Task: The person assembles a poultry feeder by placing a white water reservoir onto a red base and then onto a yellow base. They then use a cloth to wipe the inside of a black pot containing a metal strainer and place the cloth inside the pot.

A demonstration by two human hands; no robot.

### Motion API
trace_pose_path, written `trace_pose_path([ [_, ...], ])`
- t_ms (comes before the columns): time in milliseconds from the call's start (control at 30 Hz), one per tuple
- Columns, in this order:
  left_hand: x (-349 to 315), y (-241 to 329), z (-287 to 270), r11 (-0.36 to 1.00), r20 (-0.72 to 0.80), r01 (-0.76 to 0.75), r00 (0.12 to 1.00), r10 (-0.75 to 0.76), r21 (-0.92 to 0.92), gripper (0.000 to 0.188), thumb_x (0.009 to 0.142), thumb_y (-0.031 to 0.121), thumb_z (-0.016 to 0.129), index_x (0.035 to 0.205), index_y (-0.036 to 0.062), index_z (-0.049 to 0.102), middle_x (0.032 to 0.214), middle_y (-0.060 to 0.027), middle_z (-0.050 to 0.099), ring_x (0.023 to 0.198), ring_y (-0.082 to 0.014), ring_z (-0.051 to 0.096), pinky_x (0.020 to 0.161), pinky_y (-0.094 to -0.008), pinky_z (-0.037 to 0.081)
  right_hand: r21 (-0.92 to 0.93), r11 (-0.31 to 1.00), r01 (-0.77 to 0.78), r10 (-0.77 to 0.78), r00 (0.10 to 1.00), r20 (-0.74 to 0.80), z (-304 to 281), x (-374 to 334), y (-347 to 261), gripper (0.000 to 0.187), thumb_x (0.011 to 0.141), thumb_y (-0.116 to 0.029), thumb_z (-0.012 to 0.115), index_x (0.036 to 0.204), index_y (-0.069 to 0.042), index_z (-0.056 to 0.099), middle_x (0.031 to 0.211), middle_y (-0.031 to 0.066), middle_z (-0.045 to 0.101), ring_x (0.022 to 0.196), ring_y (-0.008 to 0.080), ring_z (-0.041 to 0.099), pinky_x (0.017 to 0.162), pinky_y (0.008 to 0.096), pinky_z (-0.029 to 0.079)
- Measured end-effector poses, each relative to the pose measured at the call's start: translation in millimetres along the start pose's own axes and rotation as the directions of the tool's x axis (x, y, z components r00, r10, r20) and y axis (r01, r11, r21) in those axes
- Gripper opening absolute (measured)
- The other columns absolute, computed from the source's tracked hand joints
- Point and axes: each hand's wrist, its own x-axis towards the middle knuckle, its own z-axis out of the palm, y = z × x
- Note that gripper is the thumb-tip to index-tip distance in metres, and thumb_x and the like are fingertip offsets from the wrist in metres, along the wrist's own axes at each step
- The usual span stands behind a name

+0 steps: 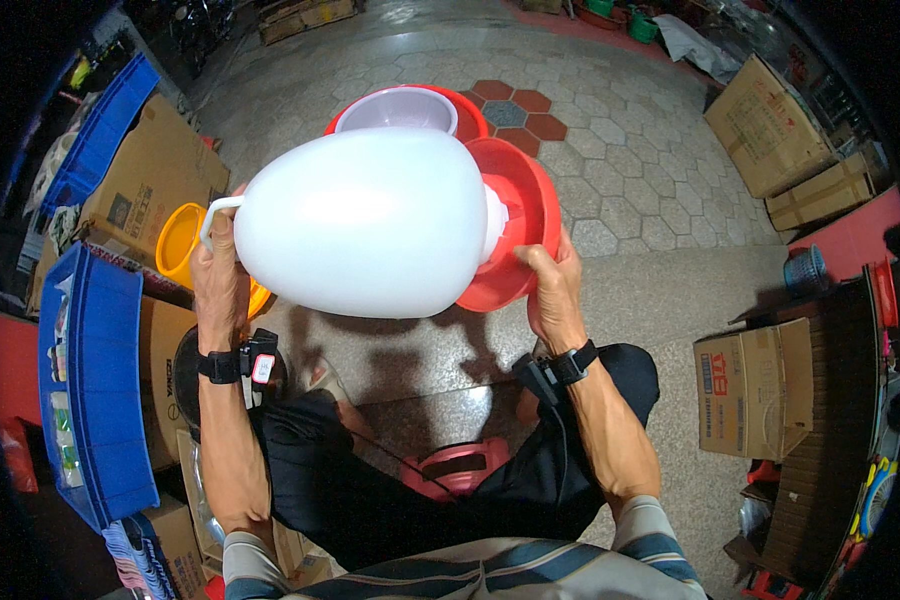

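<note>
A poultry drinker lies on its side in the air between my hands, above my knees. Its large white plastic tank (360, 220) points left, and its round red base dish (535, 200) is at the right end of the tank, against the neck. My left hand (218, 285) is closed around the end with the white loop handle (218, 212); part of its fingers is hidden behind the tank. With the thumb inside the rim and fingers behind it, my right hand (555, 290) grips the red dish.
Beyond the drinker, a pale basin (410, 105) sits in a red basin (473, 115) on the tiled floor. A yellow container (178, 240), blue crates (105, 370) and cardboard boxes (155, 160) line my left. More boxes (755, 390) stand at right. A pink stool (455, 468) is beneath me.
</note>
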Motion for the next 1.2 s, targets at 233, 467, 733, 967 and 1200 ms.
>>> trace_pose_path([
  [233, 0, -5, -8, 0.986, -0.022, 0.143, 0.99, -0.142, 0.089, 0.08, 0.096, 0.071, 0.048, 0.131, 0.0001, 0.058, 0.114, -0.0151, 0.065, 0.106, -0.023, 0.064, 0.09, -0.0366, 0.054, -0.036, 0.994, -0.099, 0.101, 0.994, 0.043, -1, 2, -3, 0.061, 0.091, -0.028, 0.077, 0.135, 0.005, 0.051, 0.127, 0.0137, 0.064, 0.112, 0.0192, 0.063, 0.098, 0.0352, 0.052],
  [467, -3, -5, -11, 0.981, -0.109, 0.192, 0.976, -0.19, 0.01, 0.076, 0.098, 0.067, 0.049, 0.127, -0.0019, 0.058, 0.109, -0.0144, 0.065, 0.1, -0.0207, 0.065, 0.082, -0.0344, 0.055, 0.014, 0.994, -0.105, 0.101, 0.982, 0.161, 0, 1, 2, 0.074, 0.092, -0.037, 0.076, 0.144, 0.002, 0.043, 0.14, 0.0159, 0.056, 0.125, 0.0214, 0.057, 0.109, 0.0374, 0.046],
  [733, -7, 0, -6, 0.98, -0.142, 0.198, 0.97, -0.197, -0.006, 0.072, 0.099, 0.065, 0.05, 0.125, -0.0013, 0.059, 0.107, -0.0125, 0.064, 0.093, -0.0172, 0.063, 0.074, -0.0304, 0.052, 0.031, 0.996, -0.082, 0.076, 0.986, 0.15, 2, -3, 10, 0.08, 0.091, -0.043, 0.075, 0.149, 0.0, 0.038, 0.142, 0.0161, 0.053, 0.128, 0.0236, 0.054, 0.111, 0.0402, 0.044],
  [967, -4, -6, -9, 0.981, -0.156, 0.127, 0.982, -0.104, 0.145, 0.064, 0.102, 0.06, 0.051, 0.114, -0.001, 0.066, 0.093, -0.0058, 0.065, 0.084, -0.013, 0.06, 0.073, -0.0278, 0.048, -0.03, 0.998, -0.053, 0.056, 0.994, 0.099, 0, -2, 13, 0.076, 0.092, -0.042, 0.072, 0.148, 0.0, 0.04, 0.14, 0.0158, 0.055, 0.125, 0.0228, 0.055, 0.108, 0.0387, 0.046],
  [1200, -6, -11, -7, 0.987, -0.214, 0.085, 0.975, -0.054, 0.138, 0.058, 0.104, 0.055, 0.052, 0.112, -0.0012, 0.066, 0.092, -0.004, 0.063, 0.083, -0.0114, 0.057, 0.074, -0.0281, 0.045, -0.034, 0.999, -0.025, 0.026, 0.998, 0.053, -2, 0, 13, 0.073, 0.092, -0.041, 0.072, 0.145, 0.001, 0.045, 0.137, 0.0154, 0.058, 0.122, 0.0222, 0.057, 0.107, 0.0383, 0.047],
])
